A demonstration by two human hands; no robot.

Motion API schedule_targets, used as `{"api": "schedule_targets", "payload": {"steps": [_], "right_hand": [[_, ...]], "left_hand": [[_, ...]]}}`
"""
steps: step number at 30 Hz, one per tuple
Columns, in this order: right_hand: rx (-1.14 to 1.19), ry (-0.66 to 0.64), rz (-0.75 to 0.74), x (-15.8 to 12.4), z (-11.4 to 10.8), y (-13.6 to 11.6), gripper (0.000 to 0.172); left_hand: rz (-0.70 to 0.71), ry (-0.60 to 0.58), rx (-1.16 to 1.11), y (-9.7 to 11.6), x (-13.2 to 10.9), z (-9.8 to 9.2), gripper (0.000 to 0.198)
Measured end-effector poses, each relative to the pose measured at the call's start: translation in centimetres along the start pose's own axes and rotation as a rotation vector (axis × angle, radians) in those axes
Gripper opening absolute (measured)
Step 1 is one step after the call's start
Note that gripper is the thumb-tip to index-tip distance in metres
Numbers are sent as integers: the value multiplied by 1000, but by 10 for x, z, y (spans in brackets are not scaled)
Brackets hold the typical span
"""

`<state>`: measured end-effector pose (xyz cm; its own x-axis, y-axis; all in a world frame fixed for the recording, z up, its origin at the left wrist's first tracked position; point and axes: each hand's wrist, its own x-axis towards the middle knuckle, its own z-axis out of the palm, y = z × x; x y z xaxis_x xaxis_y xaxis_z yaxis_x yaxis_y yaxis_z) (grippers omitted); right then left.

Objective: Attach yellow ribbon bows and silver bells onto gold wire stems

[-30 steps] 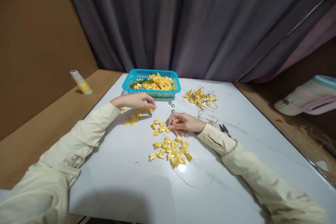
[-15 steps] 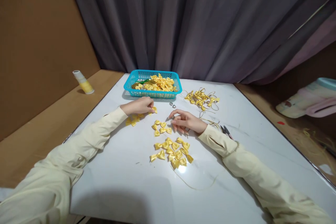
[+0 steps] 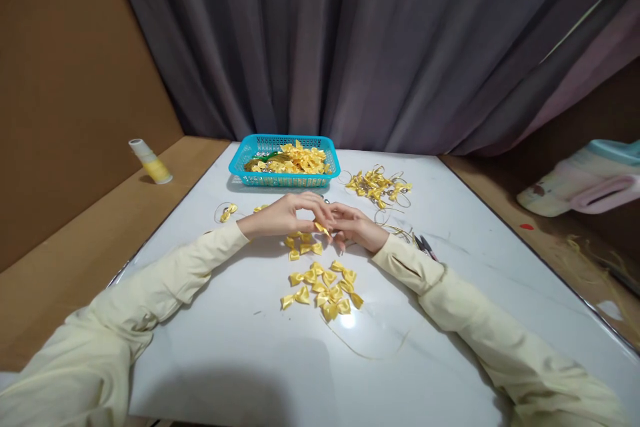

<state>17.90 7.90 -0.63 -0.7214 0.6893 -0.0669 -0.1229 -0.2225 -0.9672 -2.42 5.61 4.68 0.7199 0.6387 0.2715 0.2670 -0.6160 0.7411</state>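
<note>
My left hand point(image 3: 293, 215) and my right hand point(image 3: 357, 225) meet above the middle of the table, fingertips touching. In my left hand's pinch is a small yellow ribbon bow point(image 3: 321, 229). My right hand's fingers are closed against the left fingertips; what they grip is hidden. Right below the hands lies a small group of yellow bows point(image 3: 311, 249), and nearer to me a larger loose cluster of bows point(image 3: 327, 290). One bow with a thin cord loop point(image 3: 229, 212) lies left of my left wrist. Behind the fingers a small silver bead point(image 3: 326, 199) partly shows.
A blue basket point(image 3: 285, 181) of yellow bows stands at the table's back. Right of it lies a pile of corded bows point(image 3: 377, 185). Scissors point(image 3: 425, 247) and gold cord point(image 3: 397, 230) sit by my right wrist. A thread spool point(image 3: 151, 161) and a tumbler point(image 3: 575, 177) flank the table.
My left hand has moved right with a yellow bow from the left group and now meets my right hand. The view has shifted slightly.
</note>
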Motion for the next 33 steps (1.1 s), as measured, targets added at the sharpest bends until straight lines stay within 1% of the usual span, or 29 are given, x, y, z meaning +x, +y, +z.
{"api": "schedule_targets", "payload": {"steps": [2,5,10,16,21,23,26,29,33], "right_hand": [[67,-64,-7,-1,-2,0,36],[82,-117,-19,-2,-4,3,37],[1,-110,-53,-2,-4,6,32],[-111,-57,-69,-4,2,4,32],[-161,11,-94,-6,6,3,31],[-169,35,-109,-5,7,3,33],[-194,68,-125,-5,7,4,33],[-232,80,-123,-4,6,5,32],[-271,43,-119,-3,6,5,34]], "left_hand": [[16,-14,16,-3,0,1,6],[-28,-71,48,-9,0,0,12],[-80,-154,-18,-16,-1,-3,14],[-116,-213,-44,-13,-2,-8,15],[-238,-192,-55,-9,-1,-8,14],[-257,-149,-56,-9,-1,-5,14],[-283,-76,-105,-13,-1,1,21],[-280,-69,-126,-16,-1,4,23],[-215,-98,-20,-13,-1,2,17]]}}
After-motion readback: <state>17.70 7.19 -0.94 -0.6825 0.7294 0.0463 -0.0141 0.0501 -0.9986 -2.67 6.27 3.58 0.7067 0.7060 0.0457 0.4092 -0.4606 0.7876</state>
